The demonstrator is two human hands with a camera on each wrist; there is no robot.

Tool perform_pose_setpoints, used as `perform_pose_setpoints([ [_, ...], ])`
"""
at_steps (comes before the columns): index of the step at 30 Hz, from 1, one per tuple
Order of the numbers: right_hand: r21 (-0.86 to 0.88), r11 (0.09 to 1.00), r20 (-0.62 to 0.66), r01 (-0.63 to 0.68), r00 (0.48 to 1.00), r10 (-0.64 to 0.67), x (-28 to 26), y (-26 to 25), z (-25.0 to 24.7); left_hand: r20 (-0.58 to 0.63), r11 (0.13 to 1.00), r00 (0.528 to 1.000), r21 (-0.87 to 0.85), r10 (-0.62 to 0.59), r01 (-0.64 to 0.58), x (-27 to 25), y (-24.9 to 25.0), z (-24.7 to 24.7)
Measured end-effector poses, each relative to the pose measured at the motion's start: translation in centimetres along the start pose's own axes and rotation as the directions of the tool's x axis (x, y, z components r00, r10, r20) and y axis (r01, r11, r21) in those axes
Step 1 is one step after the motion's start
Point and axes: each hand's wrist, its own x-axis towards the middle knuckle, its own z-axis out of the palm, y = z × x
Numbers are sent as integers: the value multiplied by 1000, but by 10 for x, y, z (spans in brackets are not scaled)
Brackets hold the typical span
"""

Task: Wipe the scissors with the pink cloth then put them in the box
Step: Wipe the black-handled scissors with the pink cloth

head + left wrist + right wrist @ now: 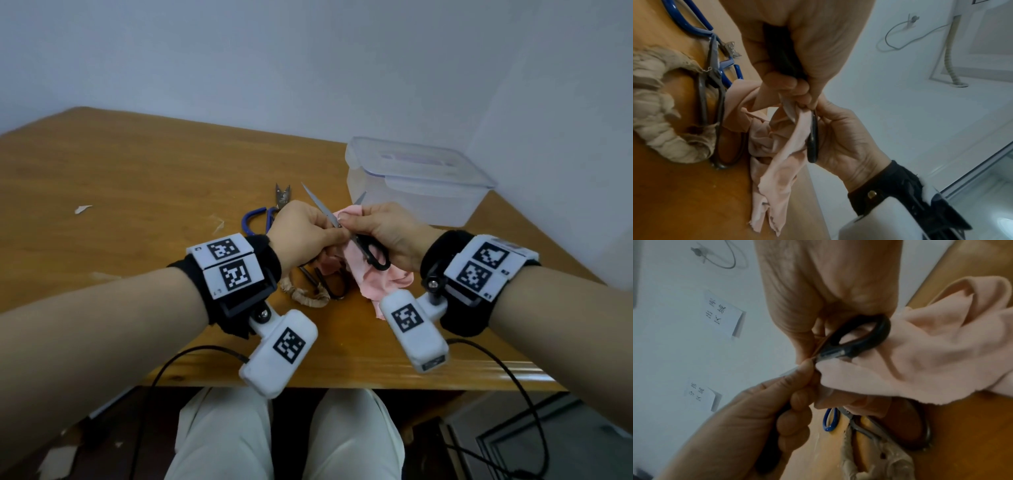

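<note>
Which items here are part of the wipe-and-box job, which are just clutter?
In the job:
- black-handled scissors, blades open, gripped by both hands
- pink cloth, pinched on a blade by the right hand
- left hand
- clear plastic box

Lying about:
- blue-handled scissors
- cloth-wrapped scissors
- paper scraps

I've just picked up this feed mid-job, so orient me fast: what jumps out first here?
Over the middle of the wooden table, both hands work a pair of black-handled scissors, blades open, wrapped in a crumpled pink cloth; the left hand and right hand meet at the pivot. Behind them to the right stands a clear plastic box, lid on. Blue-handled scissors lie behind the left hand.
</note>
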Motion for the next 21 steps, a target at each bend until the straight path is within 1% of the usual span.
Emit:
perform_pose_setpoints([
  [4, -22, 1000, -123, -4, 992, 2, 4, 1, 2, -2, 1000, 1000, 8, -10, 10, 1, 1, 0],
  [6, 13, 1000, -178, -12, 984, 14, 8, 2, 1, 5, 1000, 1000, 14, -11, 11, 1, 2, -1],
  [7, 47, 998, -181, -29, 983, 37, 9, 2, 0, 8, 1000, 1000, 19, -14, 14, 2, 1, -1],
  [8, 96, 994, -147, -52, 987, 66, 9, 1, -1, 8, 1000, 1000, 21, -17, 17, 1, 1, -2],
  [11, 222, 963, 23, -155, 988, 154, 2, -4, -5, 29, 1000, 1000, 5, -7, 6, 0, 0, -4],
  [14, 217, 959, 96, -182, 982, 164, -2, -6, -8, 49, 1000, 999, 11, -5, 5, -2, 1, -5],
  [16, 178, 966, 105, -188, 980, 171, -4, -5, -6, 55, 1000, 998, 16, -14, 13, -2, 2, -3],
  [17, 176, 967, 89, -182, 982, 169, -4, -5, -6, 59, 1000, 998, 16, -17, 16, -2, 2, -3],
  [19, 189, 968, 39, -164, 987, 159, -2, -3, -5, 61, 1000, 998, 8, -23, 23, -2, 1, -2],
  [21, 121, 986, -30, -119, 992, 123, 0, -2, -3, 49, 1000, 998, 8, -27, 26, -2, 0, -1],
])
